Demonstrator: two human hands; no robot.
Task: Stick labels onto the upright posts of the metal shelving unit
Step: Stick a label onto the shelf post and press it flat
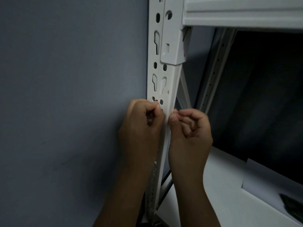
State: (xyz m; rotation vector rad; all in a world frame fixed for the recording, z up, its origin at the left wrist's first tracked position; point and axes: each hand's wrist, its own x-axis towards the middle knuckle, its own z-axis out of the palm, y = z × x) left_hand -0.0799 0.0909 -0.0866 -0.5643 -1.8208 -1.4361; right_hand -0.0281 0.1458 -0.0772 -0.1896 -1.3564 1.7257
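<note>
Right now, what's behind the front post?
Behind the post: a diagonal brace, a rear post, grey wall. Hands hide the label area.

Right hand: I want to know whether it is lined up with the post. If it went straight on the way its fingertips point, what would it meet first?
The right hand points left, so it would likely meet the white upright post first; its fingertips already look against the post's edge.

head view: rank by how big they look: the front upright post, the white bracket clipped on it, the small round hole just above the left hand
1. front upright post
2. white bracket
3. round hole, by far the smallest
</note>
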